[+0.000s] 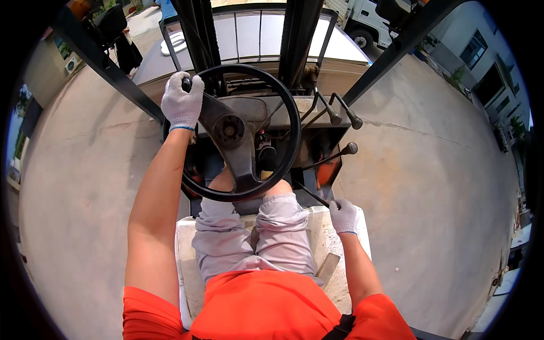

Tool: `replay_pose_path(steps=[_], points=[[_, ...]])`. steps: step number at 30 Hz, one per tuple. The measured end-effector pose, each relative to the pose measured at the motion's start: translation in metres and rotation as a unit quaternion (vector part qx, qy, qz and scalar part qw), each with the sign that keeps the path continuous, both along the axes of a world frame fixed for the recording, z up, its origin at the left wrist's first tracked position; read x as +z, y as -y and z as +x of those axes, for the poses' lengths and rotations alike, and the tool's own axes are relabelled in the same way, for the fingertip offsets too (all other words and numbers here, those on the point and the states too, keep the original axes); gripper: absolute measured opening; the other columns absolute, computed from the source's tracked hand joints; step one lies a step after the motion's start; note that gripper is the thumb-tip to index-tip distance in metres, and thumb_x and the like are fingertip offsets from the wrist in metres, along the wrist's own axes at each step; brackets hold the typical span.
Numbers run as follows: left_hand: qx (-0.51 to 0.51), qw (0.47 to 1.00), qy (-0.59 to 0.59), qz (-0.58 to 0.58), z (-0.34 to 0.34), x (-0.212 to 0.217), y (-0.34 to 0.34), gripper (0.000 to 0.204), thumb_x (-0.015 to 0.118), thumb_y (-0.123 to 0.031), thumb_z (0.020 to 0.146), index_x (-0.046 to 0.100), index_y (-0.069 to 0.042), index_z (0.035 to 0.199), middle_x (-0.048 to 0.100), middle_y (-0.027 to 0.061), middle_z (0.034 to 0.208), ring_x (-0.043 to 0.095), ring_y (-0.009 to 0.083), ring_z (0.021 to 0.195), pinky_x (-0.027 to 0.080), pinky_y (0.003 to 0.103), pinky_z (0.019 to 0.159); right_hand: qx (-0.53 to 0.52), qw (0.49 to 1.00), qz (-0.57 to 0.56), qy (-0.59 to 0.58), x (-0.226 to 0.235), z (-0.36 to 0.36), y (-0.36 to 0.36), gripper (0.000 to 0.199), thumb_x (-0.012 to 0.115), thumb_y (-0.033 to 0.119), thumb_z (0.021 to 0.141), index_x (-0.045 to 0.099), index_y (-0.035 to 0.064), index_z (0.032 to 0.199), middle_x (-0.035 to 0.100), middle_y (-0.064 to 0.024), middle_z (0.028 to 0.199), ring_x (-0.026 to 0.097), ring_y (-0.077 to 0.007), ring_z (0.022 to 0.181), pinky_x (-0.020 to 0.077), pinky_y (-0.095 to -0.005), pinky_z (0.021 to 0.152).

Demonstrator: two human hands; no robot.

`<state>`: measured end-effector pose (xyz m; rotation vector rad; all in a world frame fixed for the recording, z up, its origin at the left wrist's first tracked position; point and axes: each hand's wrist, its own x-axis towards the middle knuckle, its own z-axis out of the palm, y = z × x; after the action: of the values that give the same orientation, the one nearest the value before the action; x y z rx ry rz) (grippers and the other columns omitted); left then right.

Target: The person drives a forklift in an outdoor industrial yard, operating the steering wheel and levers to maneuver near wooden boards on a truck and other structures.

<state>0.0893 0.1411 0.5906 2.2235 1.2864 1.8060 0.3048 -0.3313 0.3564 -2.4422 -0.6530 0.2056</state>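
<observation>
L hand point(182, 102) gloved, arm extended, fist closed — R hand point(344, 216) clenched low.

Camera place: it is sitting on the person's head, above the seat of a forklift.
Direction: it is looking steeply down and forward, over the lap toward the steering wheel point(238, 133) and the mast.
Nearness: it is staying close; the orange shirt is filling the lower edge.
Lens: the fisheye is bending the straight bars toward the rim.
Shared part: only one view is showing here.
</observation>
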Motion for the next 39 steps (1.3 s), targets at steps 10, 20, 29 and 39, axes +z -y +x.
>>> replay_pose_path(steps=[10, 20, 29, 39], points=[[-0.031, 0.999, 0.017, 0.010, 0.000, -0.002, 0.007, 0.031, 0.081, -0.036, 0.089, 0.074, -0.011, 0.106, 0.076, 0.0140, 0.104, 0.076, 0.0359, 0.092, 0.061, 0.045, 0.084, 0.019, 0.997, -0.071, 0.034, 0.045, 0.055, -0.091, 0.039, 0.068, 0.045, 0.093, 0.081, 0.0086, 0.089, 0.079, -0.0211, 0.093, 0.077, -0.0419, 0.094, 0.0595, -0.0526, 0.086], [-0.027, 0.996, -0.018, 0.083, -0.007, -0.004, 0.010, 0.038, 0.080, -0.038, 0.092, 0.071, -0.010, 0.116, 0.075, 0.0151, 0.104, 0.074, 0.0383, 0.094, 0.060, 0.050, 0.085, 0.086, 0.953, -0.288, 0.050, 0.034, 0.060, -0.091, 0.039, 0.070, 0.039, 0.089, 0.085, 0.0041, 0.098, 0.081, -0.0246, 0.105, 0.078, -0.0420, 0.103, 0.0622, -0.0498, 0.091], [-0.039, 0.993, -0.039, 0.105, -0.010, -0.001, 0.018, 0.046, 0.077, -0.034, 0.094, 0.064, -0.009, 0.130, 0.071, 0.0171, 0.112, 0.072, 0.0400, 0.101, 0.057, 0.052, 0.090, 0.084, 0.949, -0.296, 0.064, 0.038, 0.066, -0.093, 0.042, 0.073, 0.042, 0.086, 0.086, 0.0040, 0.099, 0.080, -0.0247, 0.107, 0.078, -0.0421, 0.103, 0.0623, -0.0499, 0.091], [-0.032, 0.992, -0.049, 0.114, -0.010, -0.006, 0.015, 0.047, 0.075, -0.035, 0.094, 0.062, -0.009, 0.130, 0.069, 0.0157, 0.110, 0.071, 0.0382, 0.099, 0.058, 0.052, 0.088, 0.083, 0.950, -0.292, 0.066, 0.032, 0.068, -0.094, 0.042, 0.071, 0.042, 0.087, 0.085, 0.0034, 0.098, 0.080, -0.0247, 0.106, 0.078, -0.0421, 0.103, 0.0626, -0.0489, 0.091]])
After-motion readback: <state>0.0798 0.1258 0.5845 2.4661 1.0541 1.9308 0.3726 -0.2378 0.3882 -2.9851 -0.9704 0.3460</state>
